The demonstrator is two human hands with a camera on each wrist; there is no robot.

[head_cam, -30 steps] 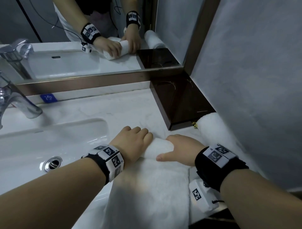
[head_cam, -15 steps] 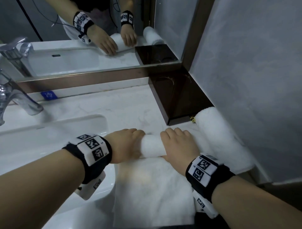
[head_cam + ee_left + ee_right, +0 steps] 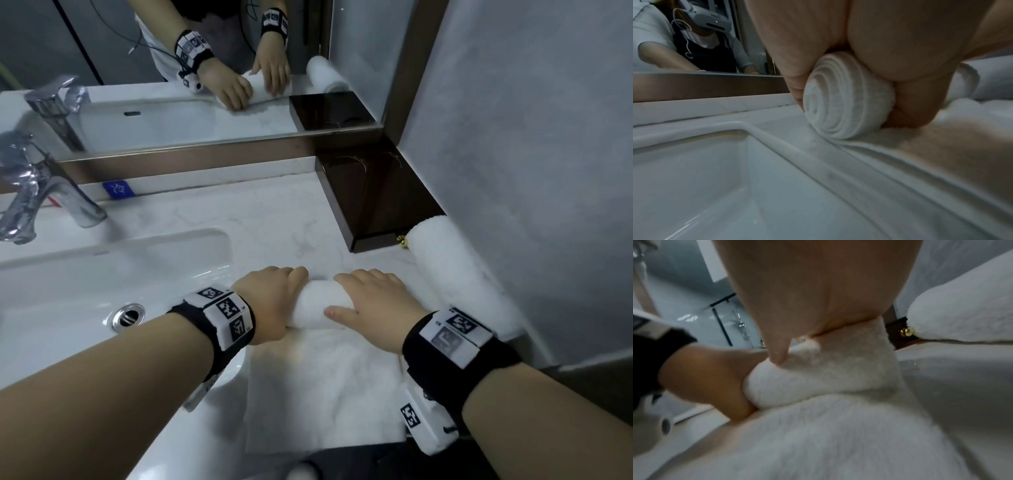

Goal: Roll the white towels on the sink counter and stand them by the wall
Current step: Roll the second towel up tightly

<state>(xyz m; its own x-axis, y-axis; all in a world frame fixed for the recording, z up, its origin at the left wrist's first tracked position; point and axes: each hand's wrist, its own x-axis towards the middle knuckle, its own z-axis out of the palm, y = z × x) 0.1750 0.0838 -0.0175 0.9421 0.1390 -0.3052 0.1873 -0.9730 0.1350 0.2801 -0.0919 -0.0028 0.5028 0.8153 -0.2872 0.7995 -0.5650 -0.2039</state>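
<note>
The towel (image 3: 322, 387) lies on the counter (image 3: 219, 219) between the basin (image 3: 68, 301) and the side wall, and its far part is already wound into a roll (image 3: 313, 303). The left hand (image 3: 270, 301) is curled around the left end of the roll, and the right hand (image 3: 373, 301) lies over the right end with the fingers bent on the top and the thumb at the near side; both hold the roll. A second, finished roll (image 3: 455, 274) lies on its side along the wall, just beside the right hand; it does not stand yet.

To do this step well, both hands probably should press down evenly and pull the roll toward the body at the same speed, so the layers stay tight and the ends do not become a cone. The flat part should stay smooth before it goes in.

The left wrist view shows the end of the roll (image 3: 846, 100) as a clean spiral of layers, which the head view hides. The right wrist view shows a small gold knob (image 3: 906, 331) on the dark tray (image 3: 376, 202).
</note>
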